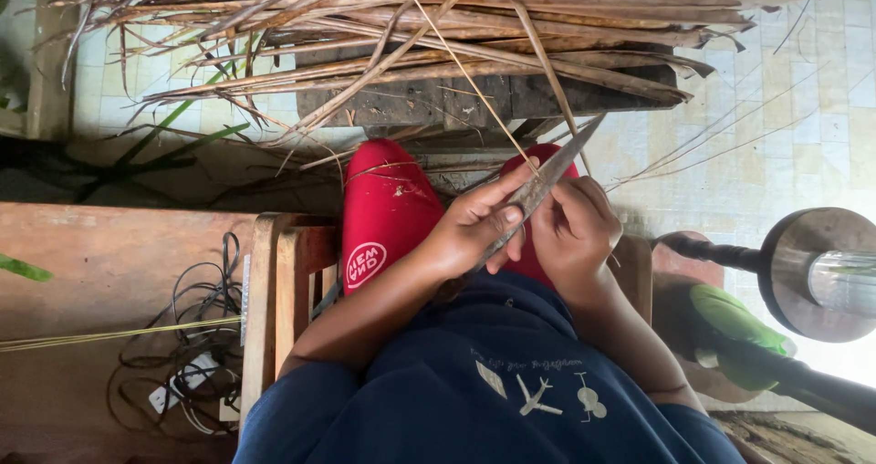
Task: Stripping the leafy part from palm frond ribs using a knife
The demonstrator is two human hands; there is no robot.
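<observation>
My left hand (474,231) and my right hand (570,231) are together over my red-clad knees (388,208). A long grey knife blade (543,186) runs between them, its tip pointing up and to the right. My right hand grips the lower part of the knife. My left hand pinches a thin dry leaf strip (474,85) against the blade with the thumb. The strip runs up and to the left into a pile of dry brown leaves (456,26) lying across the top of the view.
A wooden chair frame (274,291) is under me, with tangled black cables and a white plug strip (182,373) on the brown surface at left. A round metal lamp-like object (812,272) and a green-handled tool (739,323) sit at right. The floor is tiled.
</observation>
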